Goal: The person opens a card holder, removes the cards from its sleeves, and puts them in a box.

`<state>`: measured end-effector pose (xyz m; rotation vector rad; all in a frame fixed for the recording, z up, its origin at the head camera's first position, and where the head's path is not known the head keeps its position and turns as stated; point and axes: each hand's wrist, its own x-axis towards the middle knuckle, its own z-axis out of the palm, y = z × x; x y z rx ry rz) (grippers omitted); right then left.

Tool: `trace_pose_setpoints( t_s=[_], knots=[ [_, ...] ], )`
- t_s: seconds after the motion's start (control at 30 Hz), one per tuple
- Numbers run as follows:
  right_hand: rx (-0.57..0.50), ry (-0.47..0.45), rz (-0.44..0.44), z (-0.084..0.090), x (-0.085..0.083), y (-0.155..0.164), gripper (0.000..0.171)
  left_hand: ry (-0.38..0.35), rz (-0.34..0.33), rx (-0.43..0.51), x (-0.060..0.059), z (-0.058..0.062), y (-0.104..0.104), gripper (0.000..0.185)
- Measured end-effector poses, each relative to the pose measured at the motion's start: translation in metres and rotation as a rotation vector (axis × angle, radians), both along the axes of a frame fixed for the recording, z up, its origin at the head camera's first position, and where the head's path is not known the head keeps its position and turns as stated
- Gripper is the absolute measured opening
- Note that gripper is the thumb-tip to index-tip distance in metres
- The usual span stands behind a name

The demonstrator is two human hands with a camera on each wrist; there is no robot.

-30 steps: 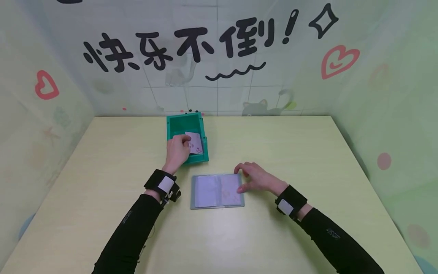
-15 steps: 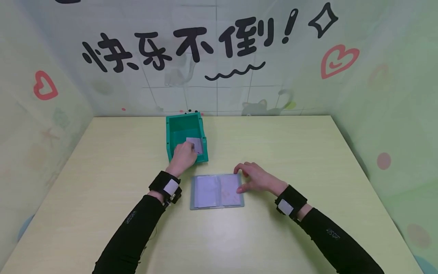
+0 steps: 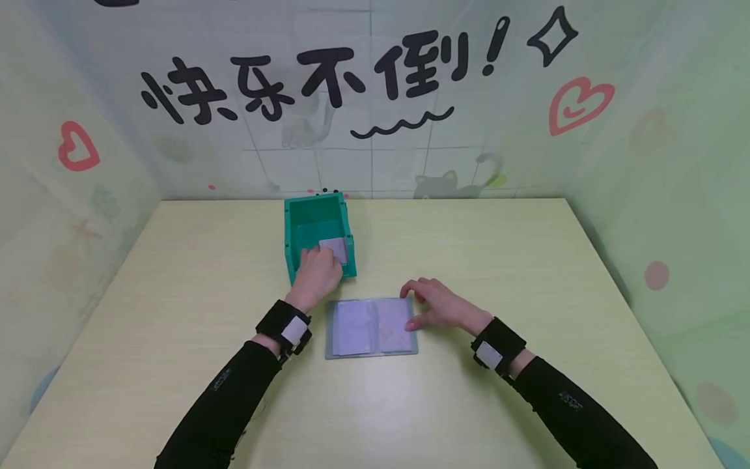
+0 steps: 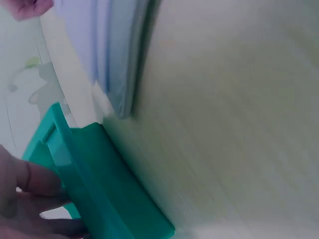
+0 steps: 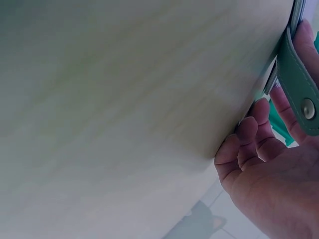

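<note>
Left fingers: I see my left hand (image 3: 317, 274) reaching over the near wall of the green bin (image 3: 290, 242), fingers curled down onto a pale card (image 3: 335, 248) inside it. From the head view I cannot tell for certain whether the card is pinched or only touched; the left wrist view shows fingers (image 4: 30, 179) against the bin wall and nothing more.
Right fingers: my right hand (image 3: 441, 306) rests on the right edge of the open card holder (image 3: 372, 327), fingers bent, thumb and fingertips pressing its rim. The right wrist view shows curled fingers (image 5: 249, 144) beside a green snap strap (image 5: 298, 82) of the holder.
Card: in the bin's near right part, lying against the right wall.
Card holder: spread flat, just in front of the bin, between my two hands, clear sleeves facing up.
Surface: a pale yellow-green wooden table (image 3: 176, 273), matt, lightly grained.
Room: walls on three sides close round the table; the back wall (image 3: 375, 163) is tiled, with black painted characters, a wavy line, a diamond outline and a faint cat; red hearts (image 3: 580, 104) on the back and left walls.
Count: one bin, one card that I can make out, one holder, two hands, two black wrist bands (image 3: 499, 345), two hearts.
</note>
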<state>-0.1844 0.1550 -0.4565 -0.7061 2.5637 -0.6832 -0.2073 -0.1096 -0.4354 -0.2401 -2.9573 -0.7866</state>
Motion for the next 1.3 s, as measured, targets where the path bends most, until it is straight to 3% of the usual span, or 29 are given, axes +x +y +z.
trace_pose_setpoints(
  t_s=[0.07,0.13,0.27,0.4,0.53,0.97,1.3],
  knots=[
    [0.000,-0.002,0.007,0.000,0.001,0.000,0.055,0.072,-0.022,0.020,0.010,-0.001,0.003,0.021],
    [0.000,-0.009,0.007,0.001,0.002,0.000,0.054,0.099,-0.070,0.059,0.020,-0.003,0.007,0.017],
    [-0.005,-0.009,0.025,0.002,0.003,0.002,0.055,-0.064,-0.242,0.109,0.039,-0.006,0.012,0.025],
    [-0.016,0.014,0.048,0.003,0.005,0.002,0.053,-0.249,-0.364,0.069,0.047,-0.012,0.013,0.067],
    [-0.045,0.062,0.021,0.002,0.007,0.000,0.047,-0.286,-0.425,-0.007,0.048,-0.016,0.014,0.094],
    [-0.092,0.157,-0.062,0.003,0.007,-0.009,0.032,-0.273,-0.433,-0.031,0.048,-0.018,0.017,0.082],
    [-0.156,0.066,-0.110,0.004,0.005,-0.009,0.024,-0.277,-0.426,0.031,0.048,-0.019,0.014,0.078]
  ],
)
